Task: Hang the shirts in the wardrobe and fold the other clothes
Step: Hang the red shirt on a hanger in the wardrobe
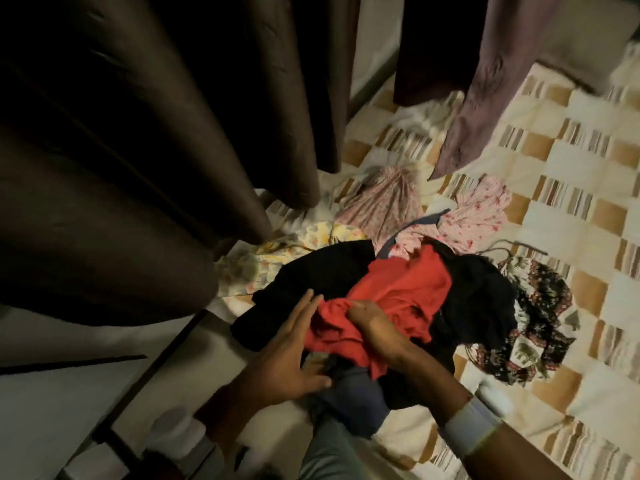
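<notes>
Head view: 1 camera, looking down on a bed with a heap of clothes.
Red garment (398,299): crumpled on top of the heap, lying over a black garment (311,282) that spreads out to the left.
Right hand (367,320): fingers curled into the red cloth, bunching a fold of it.
Left hand (287,348): fingers straight and spread apart, holding nothing; fingertips at the left edge of the red cloth, over the black one.
Blue garment (349,393): below the red one, nearest the person, possibly jeans; blur makes it hard to tell.
Pink striped clothes (471,216): 2 pieces beyond the heap, flat on the bed.
Dark floral cloth (540,327): right of the heap.
Yellow floral cloth (263,258): left, partly under the black garment.
Checked quilt (571,161): cream and tan, under everything.
Brown curtain (138,150): hangs at the left, its hem near the bed edge.
</notes>
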Demonstrator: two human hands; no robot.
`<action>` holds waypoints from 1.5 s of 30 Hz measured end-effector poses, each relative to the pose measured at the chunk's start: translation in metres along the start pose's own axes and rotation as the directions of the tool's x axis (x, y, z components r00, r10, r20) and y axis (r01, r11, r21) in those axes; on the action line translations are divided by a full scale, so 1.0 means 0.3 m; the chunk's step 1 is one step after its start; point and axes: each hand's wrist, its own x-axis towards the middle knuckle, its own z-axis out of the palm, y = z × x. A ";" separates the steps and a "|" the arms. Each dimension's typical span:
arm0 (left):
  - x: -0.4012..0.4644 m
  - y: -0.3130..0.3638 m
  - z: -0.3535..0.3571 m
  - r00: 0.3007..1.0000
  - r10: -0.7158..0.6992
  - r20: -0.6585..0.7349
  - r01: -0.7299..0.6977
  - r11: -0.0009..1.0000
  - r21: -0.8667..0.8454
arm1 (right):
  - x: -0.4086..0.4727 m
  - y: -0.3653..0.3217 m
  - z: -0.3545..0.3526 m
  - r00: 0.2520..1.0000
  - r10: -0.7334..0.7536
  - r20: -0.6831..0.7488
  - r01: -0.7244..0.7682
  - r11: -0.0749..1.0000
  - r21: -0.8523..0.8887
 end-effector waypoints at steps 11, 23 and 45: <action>-0.759 0.273 -0.585 0.859 0.104 -0.501 -0.260 0.932 -0.251 | -0.383 -0.595 0.651 0.793 -0.332 0.511 0.499 0.835 -0.231; -1.674 0.409 -1.040 0.157 0.122 -0.980 -0.462 0.886 0.036 | -0.439 -0.702 1.280 0.586 -0.265 0.766 0.649 0.719 -0.249; -2.299 0.264 -1.016 -0.400 -0.217 -0.890 -0.230 0.964 -0.132 | -0.591 -1.292 1.610 0.165 -0.240 0.957 0.897 -0.366 -0.247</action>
